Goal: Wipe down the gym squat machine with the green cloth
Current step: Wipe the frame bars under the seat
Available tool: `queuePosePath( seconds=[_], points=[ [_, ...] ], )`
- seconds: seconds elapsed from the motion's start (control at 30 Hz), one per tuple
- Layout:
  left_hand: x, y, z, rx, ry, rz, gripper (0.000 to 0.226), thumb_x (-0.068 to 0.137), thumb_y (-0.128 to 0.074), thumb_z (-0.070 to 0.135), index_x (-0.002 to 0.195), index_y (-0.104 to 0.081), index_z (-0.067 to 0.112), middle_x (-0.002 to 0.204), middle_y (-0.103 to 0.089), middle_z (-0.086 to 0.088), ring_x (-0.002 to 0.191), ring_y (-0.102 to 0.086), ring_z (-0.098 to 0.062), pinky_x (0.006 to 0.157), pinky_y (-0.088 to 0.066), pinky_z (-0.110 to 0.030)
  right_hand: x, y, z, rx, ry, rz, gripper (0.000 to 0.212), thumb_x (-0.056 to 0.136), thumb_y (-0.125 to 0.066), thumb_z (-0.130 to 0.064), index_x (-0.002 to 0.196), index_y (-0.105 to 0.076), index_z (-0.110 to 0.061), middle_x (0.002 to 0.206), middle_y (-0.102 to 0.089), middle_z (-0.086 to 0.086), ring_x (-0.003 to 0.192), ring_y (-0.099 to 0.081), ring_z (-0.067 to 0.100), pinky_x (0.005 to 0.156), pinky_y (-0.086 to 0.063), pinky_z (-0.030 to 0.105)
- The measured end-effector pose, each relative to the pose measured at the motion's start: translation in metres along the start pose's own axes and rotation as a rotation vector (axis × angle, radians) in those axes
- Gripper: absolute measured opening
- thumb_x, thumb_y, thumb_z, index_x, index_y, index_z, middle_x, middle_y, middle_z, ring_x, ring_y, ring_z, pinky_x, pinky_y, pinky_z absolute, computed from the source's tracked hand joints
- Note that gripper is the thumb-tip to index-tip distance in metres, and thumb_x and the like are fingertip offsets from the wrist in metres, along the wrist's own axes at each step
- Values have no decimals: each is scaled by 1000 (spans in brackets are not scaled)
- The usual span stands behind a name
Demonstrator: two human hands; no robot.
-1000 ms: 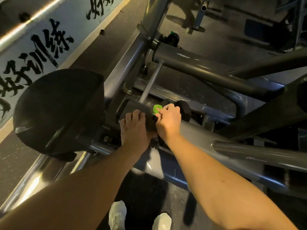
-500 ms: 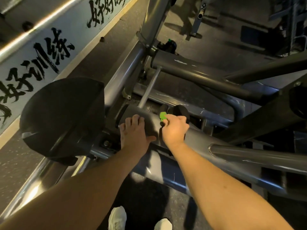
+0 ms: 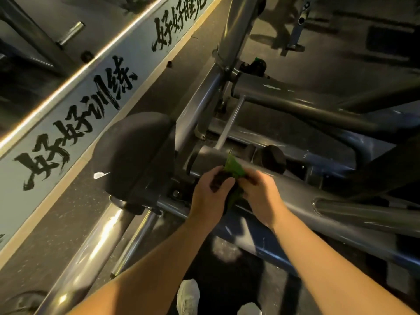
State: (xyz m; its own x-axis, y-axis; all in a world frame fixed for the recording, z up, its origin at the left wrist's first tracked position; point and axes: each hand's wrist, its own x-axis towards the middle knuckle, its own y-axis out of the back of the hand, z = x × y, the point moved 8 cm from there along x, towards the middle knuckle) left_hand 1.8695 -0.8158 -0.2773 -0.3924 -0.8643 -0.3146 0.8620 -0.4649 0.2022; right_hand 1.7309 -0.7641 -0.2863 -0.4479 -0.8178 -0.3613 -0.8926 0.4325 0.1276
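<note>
Both hands are gathering the green cloth (image 3: pixel 234 168) above the squat machine's grey tube (image 3: pixel 318 201). The left hand (image 3: pixel 210 197), flat on the tube a moment ago, is now pinching the cloth alongside the right hand (image 3: pixel 261 196). The black pad (image 3: pixel 136 155) is sitting at their 9 o'clock. Wiping is pausing, probably for refolding.

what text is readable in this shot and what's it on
"好好训练": black brush script on the pale band, left.
"好好": further up the same band; the two characters after it are cut by the frame edge and too unclear to read.
No text shows on the machine or cloth.
</note>
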Motion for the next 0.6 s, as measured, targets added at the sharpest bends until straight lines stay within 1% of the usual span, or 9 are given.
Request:
queuePosePath(
  seconds=[0.03,0.07,0.13,0.2,0.3,0.4,0.47,0.53,0.6],
  points=[
    [1,5,-1,-3,3,27,32,98,-67,29,130,-62,29,118,-63,12,97,-59,14,77,-47,-2,-2,-4,0,31,-16,-20,33,96,-58,-3,88,-78,-28,98,-74,16,97,-69,41,92,-54,60],
    [2,8,-1,-4,5,45,27,98,-68,28,124,-64,29,113,-65,12,94,-60,15,75,-47,-3,-4,-8,-1,70,-28,-35,34,97,-56,0,88,-78,-25,99,-74,18,100,-68,42,93,-54,59],
    [3,14,-2,-6,32,79,11,100,-65,25,109,-66,31,101,-67,13,85,-62,13,71,-51,-9,-9,-13,-4,81,-18,-68,36,98,-56,1,92,-77,-27,97,-76,10,100,-71,30,91,-57,45],
    [6,18,-3,32,57,96,11,102,-60,24,100,-63,34,95,-67,14,79,-62,11,69,-52,-13,-12,-17,-4,61,-7,-92,34,97,-59,-1,97,-77,-30,96,-78,-1,95,-72,15,89,-56,33],
    [9,15,1,44,42,50,13,103,-58,25,101,-61,38,94,-65,17,78,-61,17,67,-52,-13,-11,-17,-1,132,-26,-81,36,97,-60,-1,96,-78,-32,101,-77,-2,101,-72,17,96,-56,39],
    [9,12,1,-39,46,-8,15,100,-65,29,114,-65,33,99,-69,17,86,-64,14,68,-50,-9,-7,-14,-2,127,-24,4,28,95,-64,-3,100,-77,-27,99,-76,-4,99,-71,16,94,-57,39],
    [9,12,-4,-29,66,-24,21,96,-70,28,117,-68,31,101,-71,16,92,-67,5,72,-52,-11,-5,-14,-4,67,-3,23,26,94,-65,-2,100,-76,-24,95,-75,-7,93,-70,8,86,-57,28],
    [11,15,-8,-7,78,21,19,94,-72,24,113,-69,29,102,-73,11,98,-69,-6,77,-54,-18,-4,-17,-8,33,-2,-21,29,96,-61,1,104,-76,-23,98,-74,-11,91,-68,-1,80,-52,13],
    [13,20,-5,5,67,97,16,95,-70,21,106,-68,31,101,-71,11,96,-67,-5,76,-51,-13,-4,-12,-11,-3,-10,-37,32,100,-56,-3,115,-74,-24,105,-69,-18,93,-62,-10,80,-46,5]
  ],
)
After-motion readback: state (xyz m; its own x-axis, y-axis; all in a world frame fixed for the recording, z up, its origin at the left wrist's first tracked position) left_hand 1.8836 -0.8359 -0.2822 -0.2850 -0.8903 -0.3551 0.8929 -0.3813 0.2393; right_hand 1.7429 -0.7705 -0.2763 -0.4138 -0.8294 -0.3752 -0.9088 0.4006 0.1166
